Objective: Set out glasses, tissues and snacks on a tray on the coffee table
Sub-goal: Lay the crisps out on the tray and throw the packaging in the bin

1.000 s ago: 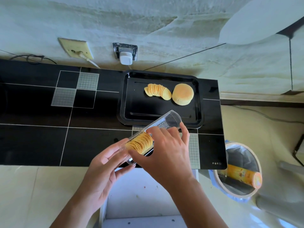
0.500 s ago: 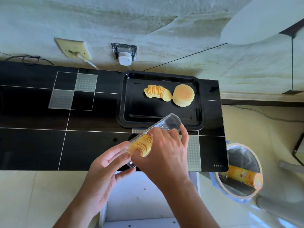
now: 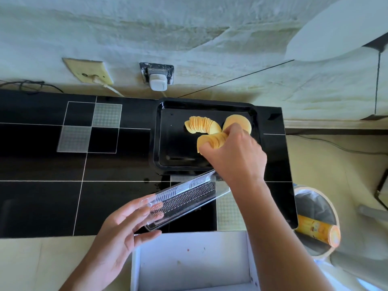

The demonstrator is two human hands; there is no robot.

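Nearest, below both hands, a white open box (image 3: 189, 261) runs off the lower edge, so its front is cut away. Just above it the left hand (image 3: 117, 234) holds the near end of a clear plastic chip sleeve (image 3: 184, 198), thumb under it and fingers spread along its side; the fingertips show blurred through the plastic. The sleeve slants up toward the right forearm, which covers its far end. Right of that forearm a bin lined with a bag (image 3: 315, 208) holds a yellow chip can (image 3: 317, 229), partly hidden by the rim. Beyond the left hand lies the black tiled coffee table (image 3: 42, 196). Farther on, the right hand (image 3: 235, 152) reaches over the black tray (image 3: 168, 143) and grips a curved stack of crisps (image 3: 210, 140); whether the stack touches the tray floor cannot be told. Just past its knuckles lie a fanned row of crisps (image 3: 201, 124) and a round bun (image 3: 239, 122), half hidden by the fingers. Farthest, wall sockets (image 3: 156, 75) sit on the plaster.
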